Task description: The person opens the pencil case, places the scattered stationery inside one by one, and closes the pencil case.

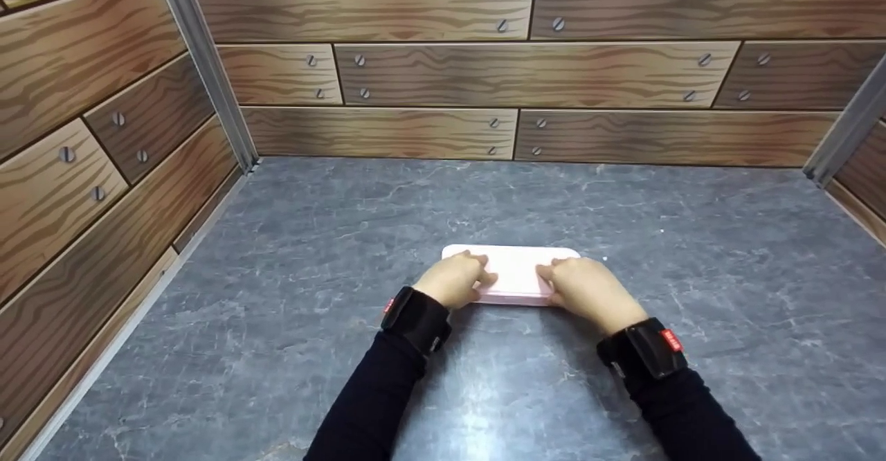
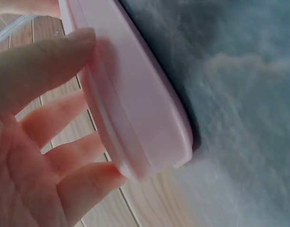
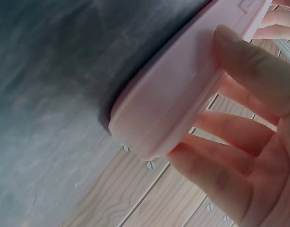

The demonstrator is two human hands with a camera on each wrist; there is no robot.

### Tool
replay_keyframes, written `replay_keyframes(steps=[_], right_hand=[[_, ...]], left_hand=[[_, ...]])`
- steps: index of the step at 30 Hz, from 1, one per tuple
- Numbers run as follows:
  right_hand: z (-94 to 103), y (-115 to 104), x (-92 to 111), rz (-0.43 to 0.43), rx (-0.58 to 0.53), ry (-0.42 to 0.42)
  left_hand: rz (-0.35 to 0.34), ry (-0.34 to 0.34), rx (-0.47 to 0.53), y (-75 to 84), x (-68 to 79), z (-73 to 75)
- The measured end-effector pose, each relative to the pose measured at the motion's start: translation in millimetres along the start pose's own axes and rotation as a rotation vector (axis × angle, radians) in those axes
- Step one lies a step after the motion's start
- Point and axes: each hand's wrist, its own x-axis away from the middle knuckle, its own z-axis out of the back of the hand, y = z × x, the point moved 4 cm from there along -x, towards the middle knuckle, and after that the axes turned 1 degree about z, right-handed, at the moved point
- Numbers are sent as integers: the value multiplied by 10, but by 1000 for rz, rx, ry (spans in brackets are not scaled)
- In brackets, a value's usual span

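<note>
A flat, pale pink lidded box (image 1: 513,270) with rounded corners lies on the grey surface. My left hand (image 1: 451,281) holds its left end, and my right hand (image 1: 590,291) holds its right end. In the left wrist view, the thumb presses the side of the pink box (image 2: 145,104) near a lengthwise seam, while the other fingers reach over the top. The right wrist view has a matching grip: thumb on the side wall of the pink box (image 3: 168,94), fingertips along the upper edge. A small raised mark shows on that wall. The box's inside is hidden.
Grey marbled tabletop (image 1: 332,239) surrounds the box. Wood-patterned panels (image 1: 415,77) stand behind it and wood-patterned panels (image 1: 90,142) on the left, with a grey metal strip (image 1: 208,66) at their corner. Small white specks lie right of the box.
</note>
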Motion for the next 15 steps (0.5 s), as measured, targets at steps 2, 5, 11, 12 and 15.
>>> replay_keyframes(steps=[2, 5, 11, 12, 15], right_hand=[[-11, 20, -20, -11, -8, 0], [-21, 33, -31, -18, -15, 3], [-13, 57, 25, -36, -117, -32], [3, 69, 34, -50, -147, -41], [96, 121, 57, -119, -216, -36]], left_hand=[[12, -1, 5, -25, -27, -3], [21, 2, 8, -46, -40, -10], [-15, 22, 8, -40, -10, -20], [-21, 20, 0, -39, -3, -8], [15, 15, 11, -37, 30, 89]])
